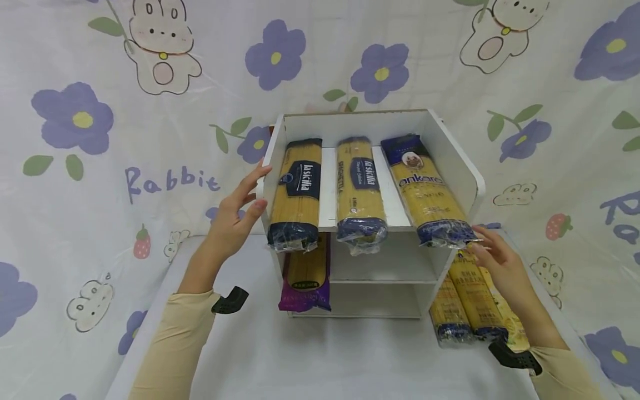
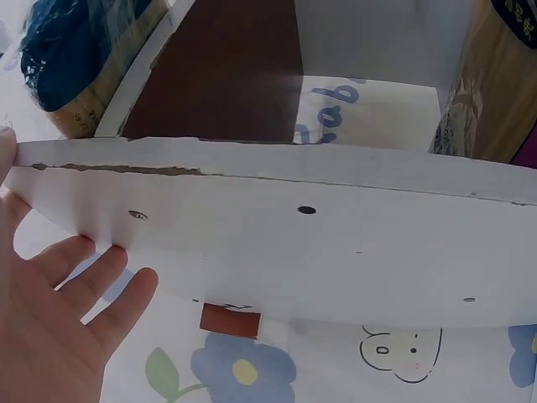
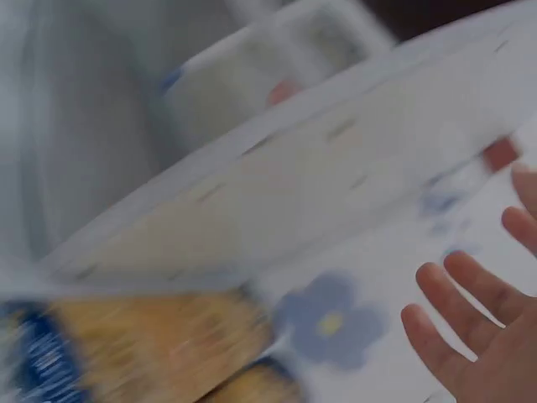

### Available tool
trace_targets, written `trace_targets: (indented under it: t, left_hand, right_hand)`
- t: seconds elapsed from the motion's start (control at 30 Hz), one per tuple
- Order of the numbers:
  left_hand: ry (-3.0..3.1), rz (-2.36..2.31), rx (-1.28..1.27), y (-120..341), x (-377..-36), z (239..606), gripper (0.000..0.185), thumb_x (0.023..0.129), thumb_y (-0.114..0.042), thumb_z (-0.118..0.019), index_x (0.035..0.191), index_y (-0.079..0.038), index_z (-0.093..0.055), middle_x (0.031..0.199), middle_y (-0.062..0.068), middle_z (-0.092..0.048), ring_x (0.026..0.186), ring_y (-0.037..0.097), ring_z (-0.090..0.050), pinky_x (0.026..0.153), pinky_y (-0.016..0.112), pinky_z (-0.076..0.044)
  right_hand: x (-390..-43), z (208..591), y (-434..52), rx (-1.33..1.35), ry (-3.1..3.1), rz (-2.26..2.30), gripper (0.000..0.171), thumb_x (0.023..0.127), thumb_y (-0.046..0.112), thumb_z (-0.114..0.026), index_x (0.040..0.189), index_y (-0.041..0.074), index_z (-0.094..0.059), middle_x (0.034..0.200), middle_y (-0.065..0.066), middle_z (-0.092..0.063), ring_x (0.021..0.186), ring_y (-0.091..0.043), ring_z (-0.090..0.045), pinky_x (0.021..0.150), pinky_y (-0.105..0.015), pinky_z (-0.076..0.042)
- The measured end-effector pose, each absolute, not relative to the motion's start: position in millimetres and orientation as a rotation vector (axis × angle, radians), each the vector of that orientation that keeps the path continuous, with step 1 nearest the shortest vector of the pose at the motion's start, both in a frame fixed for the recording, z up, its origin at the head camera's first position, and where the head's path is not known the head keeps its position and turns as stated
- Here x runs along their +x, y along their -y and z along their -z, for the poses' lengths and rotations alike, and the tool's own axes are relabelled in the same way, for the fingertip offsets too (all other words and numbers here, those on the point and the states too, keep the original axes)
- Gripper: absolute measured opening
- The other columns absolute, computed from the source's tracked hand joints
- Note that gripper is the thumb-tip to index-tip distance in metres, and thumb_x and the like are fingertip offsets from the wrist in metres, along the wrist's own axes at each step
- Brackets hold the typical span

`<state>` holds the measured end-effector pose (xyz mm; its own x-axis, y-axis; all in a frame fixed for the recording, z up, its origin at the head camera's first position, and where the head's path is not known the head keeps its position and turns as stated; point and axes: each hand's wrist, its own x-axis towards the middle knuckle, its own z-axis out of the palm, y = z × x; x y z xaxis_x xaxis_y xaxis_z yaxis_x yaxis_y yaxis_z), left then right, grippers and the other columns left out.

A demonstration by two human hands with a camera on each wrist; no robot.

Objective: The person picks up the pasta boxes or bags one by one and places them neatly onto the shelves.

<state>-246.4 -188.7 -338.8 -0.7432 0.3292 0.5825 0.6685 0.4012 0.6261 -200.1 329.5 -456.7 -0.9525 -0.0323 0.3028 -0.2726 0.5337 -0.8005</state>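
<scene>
A white shelf unit point(image 1: 360, 115) stands on the table. Three spaghetti packs lie side by side on its upper shelf: a blue-labelled one on the left point(image 1: 297, 191), a second in the middle point(image 1: 359, 191), and an "ankara" pack point(image 1: 427, 191) on the right. My left hand point(image 1: 252, 191) is open, its fingers against the front edge of the left side panel point(image 2: 336, 252). My right hand point(image 1: 482, 244) is open, hovering by the ankara pack's near end and the right panel. The right wrist view is blurred and shows spread fingers point(image 3: 478, 327).
A purple-ended pasta pack point(image 1: 306, 283) lies in the lower left compartment. Several more yellow packs point(image 1: 467, 308) lie on the white table point(image 1: 310, 355) beside the shelf's right side, under my right forearm. A flower-and-rabbit cloth point(image 1: 75, 166) hangs behind.
</scene>
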Motion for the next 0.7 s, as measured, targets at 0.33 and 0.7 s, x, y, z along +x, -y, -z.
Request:
trace_targets:
  t: [0.33, 0.7]
  left_hand:
    - [2.298, 1.263, -0.850, 191.4, -244.7, 336.4, 0.053, 0.103, -0.046, -0.046, 0.153, -0.034, -0.034, 0.163, -0.010, -0.028, 0.151, 0.019, -0.032, 0.112, 0.055, -0.042]
    - [2.328, 1.265, -0.847, 189.7, -242.8, 336.1, 0.052, 0.103, -0.041, -0.048, 0.153, -0.033, -0.034, 0.164, -0.008, -0.028, 0.149, 0.025, -0.035, 0.112, 0.055, -0.042]
  right_hand:
    - [-178.8, 533.3, -322.5, 0.133, 2.850, -1.192, 0.056, 0.102, 0.030, -0.054, 0.149, 0.003, -0.040, 0.137, -0.033, -0.053, 0.112, -0.042, -0.061, 0.081, -0.052, -0.056]
    - [-177.1, 553.7, -311.5, 0.087, 3.168, -0.642, 0.074, 0.091, 0.043, -0.068, 0.146, 0.002, -0.042, 0.124, -0.046, -0.048, 0.076, -0.036, -0.064, 0.055, -0.041, -0.048]
